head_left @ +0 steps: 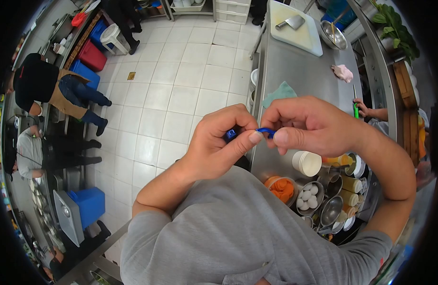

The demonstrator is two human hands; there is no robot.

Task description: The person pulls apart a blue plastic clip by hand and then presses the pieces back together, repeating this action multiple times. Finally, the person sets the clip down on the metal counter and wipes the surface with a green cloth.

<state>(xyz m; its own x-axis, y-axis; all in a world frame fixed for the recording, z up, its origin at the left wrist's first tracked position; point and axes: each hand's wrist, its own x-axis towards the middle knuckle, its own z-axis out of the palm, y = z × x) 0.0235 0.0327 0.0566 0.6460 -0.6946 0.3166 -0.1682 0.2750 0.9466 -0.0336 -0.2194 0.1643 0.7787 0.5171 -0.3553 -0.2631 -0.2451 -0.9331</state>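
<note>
My left hand [218, 140] and my right hand [307, 124] meet in front of my chest, fingertips close together. Between them runs a small, shiny blue strip-like item [265, 130], pinched by thumb and fingers on both sides. A dark blue boxy end [231, 134] pokes out inside my left hand's curled fingers. The rest of the item is covered by the fingers, so its kind cannot be made out. Just beyond my right hand, a green cloth [280, 93] lies on the steel counter [311, 78].
A cleaver [291, 22] rests on a cutting board [297, 33] beside a metal bowl [334, 35]. Eggs [308, 196] and orange pieces [281, 188] fill bowls by a white tub [307, 163]. Another person's hand [361, 108] holds a green handle. Co-workers stand left; a blue bin [88, 206] is there.
</note>
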